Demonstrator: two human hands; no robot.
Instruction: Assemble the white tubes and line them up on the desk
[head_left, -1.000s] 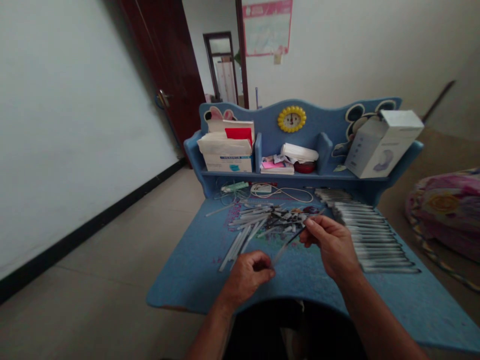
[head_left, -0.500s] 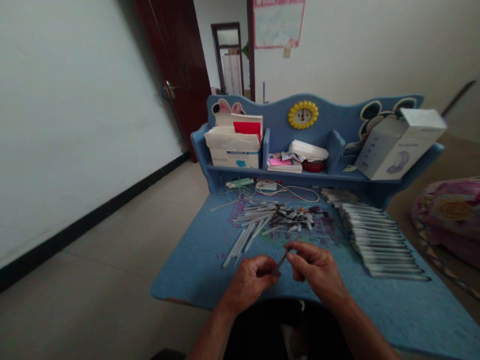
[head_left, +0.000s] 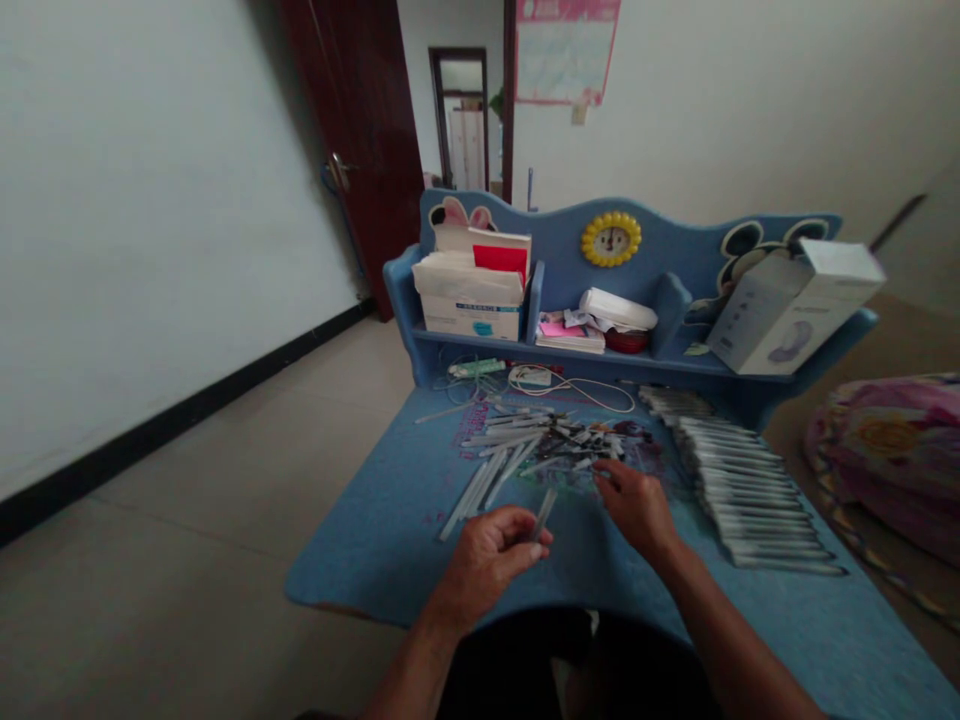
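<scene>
My left hand [head_left: 489, 552] is closed on a thin clear pen barrel [head_left: 544, 508] that sticks up and to the right from my fingers. My right hand [head_left: 634, 500] reaches forward to the near edge of a loose pile of pen parts [head_left: 559, 442] in the middle of the blue desk [head_left: 390, 540]; its fingers rest on small pieces there and I cannot tell whether they grip one. White pen barrels [head_left: 491, 472] lie to the left of the pile. A long row of assembled pens [head_left: 750, 485] lies to the right.
The desk's back shelf holds a stack of paper boxes [head_left: 471, 288], notepads [head_left: 568, 332] and a tilted white carton [head_left: 791, 305]. A white cable [head_left: 574, 384] lies under the shelf. A dark red door [head_left: 360, 130] stands behind; a patterned bundle [head_left: 892, 450] lies on the right.
My right hand has let go of the piece held between both hands and moved forward to the pile. My left hand stays put, still holding the barrel.
</scene>
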